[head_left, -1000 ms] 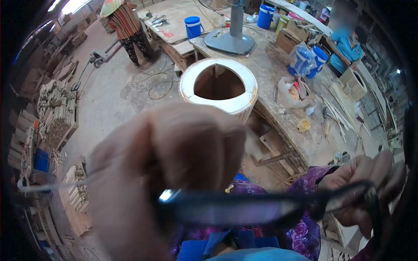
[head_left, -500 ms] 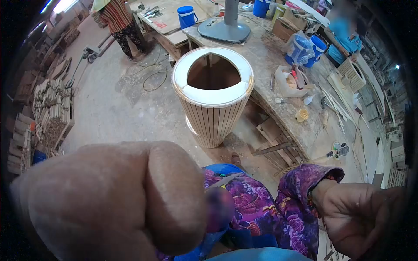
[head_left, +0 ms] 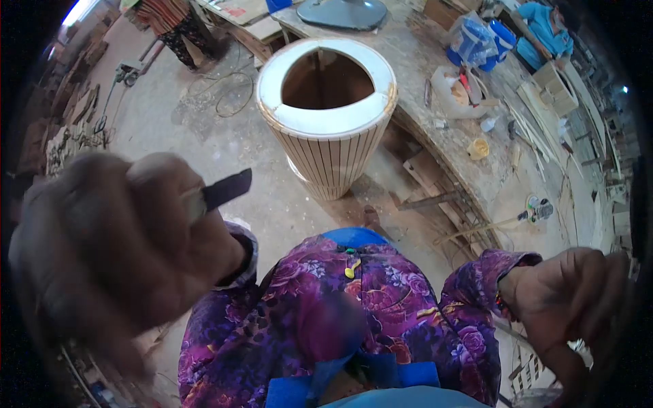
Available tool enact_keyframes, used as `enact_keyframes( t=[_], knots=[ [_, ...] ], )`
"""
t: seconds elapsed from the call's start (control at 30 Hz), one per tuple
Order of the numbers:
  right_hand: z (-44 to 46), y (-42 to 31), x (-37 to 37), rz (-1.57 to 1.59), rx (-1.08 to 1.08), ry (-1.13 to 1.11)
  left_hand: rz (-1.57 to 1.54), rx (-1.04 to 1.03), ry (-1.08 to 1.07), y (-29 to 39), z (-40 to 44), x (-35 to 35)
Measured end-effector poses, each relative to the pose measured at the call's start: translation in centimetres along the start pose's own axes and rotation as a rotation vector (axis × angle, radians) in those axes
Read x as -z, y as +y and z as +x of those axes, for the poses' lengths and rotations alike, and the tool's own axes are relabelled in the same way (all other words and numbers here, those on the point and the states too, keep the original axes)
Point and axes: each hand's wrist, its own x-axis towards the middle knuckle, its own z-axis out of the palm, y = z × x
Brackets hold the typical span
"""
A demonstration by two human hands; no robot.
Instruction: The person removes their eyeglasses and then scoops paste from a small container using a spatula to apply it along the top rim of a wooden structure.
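My left hand (head_left: 115,238) is raised at the left, its fingers closed. A dark flat blade (head_left: 228,188) with a slanted tip sticks out of that fist, with a pale part at its base; the rest is hidden in the hand. At the right edge is my right hand (head_left: 564,299), fingers curled towards the thumb in shadow. Whether anything lies between those fingertips is hidden. Beyond both hands, a tall round wooden slatted stand (head_left: 326,156) stands upright on the floor. Its white ring top (head_left: 272,102) has a rounded triangular opening. Neither hand touches it.
A worktable (head_left: 422,88) to the right bears a grey base plate (head_left: 340,13), blue buckets (head_left: 500,41), a bag of tools (head_left: 456,95) and a yellow cup (head_left: 478,148). One co-worker (head_left: 544,34) is at the far right, another person (head_left: 173,27) at the upper left. A hose (head_left: 235,95) lies on the floor.
My left hand has moved away from the camera and to the left, bringing the dark blade into view. My right hand has turned slightly, and the view has tilted down.
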Motion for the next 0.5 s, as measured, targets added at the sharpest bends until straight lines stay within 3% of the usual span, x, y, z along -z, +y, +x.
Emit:
enact_keyframes(
  t=[0.07,0.1,0.13,0.17,0.2,0.23,0.27,0.33,0.4,0.47,0.5],
  knots=[
    [-3.6,-0.1,6.3,-0.136,-0.019,0.164,0.025,0.152,0.155,-1.7,-3.8,1.9],
    [-5.5,-0.3,9.3,-0.205,-0.021,0.241,-0.411,0.082,0.981,-3.1,-7.0,2.5],
    [-6.8,-0.3,11.0,-0.275,-0.021,0.319,-0.107,0.469,0.604,-5.0,-7.8,2.6],
    [-6.8,0.9,12.0,-0.411,-0.153,0.068,0.424,0.741,0.563,-5.6,-9.2,2.4],
    [-6.4,2.5,13.1,-0.544,-0.289,-0.186,0.451,1.004,0.384,-6.5,-9.7,3.0],
    [-6.9,3.3,13.8,-0.688,-0.434,-0.088,0.527,1.13,0.315,-7.7,-11.7,3.2],
    [-7.8,4.2,14.7,-0.833,-0.576,0.019,0.62,1.209,0.177,-8.7,-13.0,3.2],
    [-10.9,6.0,19.9,-0.964,-0.782,0.231,0.559,1.335,0.177,-10.0,-14.4,2.1],
    [-14.6,8.4,25.5,-0.854,-0.934,0.582,0.469,1.374,0.127,-11.6,-15.5,1.9],
    [-18.2,11.4,30.1,-1.03,-1.073,0.671,0.405,1.412,0.096,-13.2,-15.4,1.2],
    [-19.7,13.1,31.9,-1.205,-1.039,0.59,0.429,1.418,0.047,-14.0,-14.9,0.8]
  ],
)
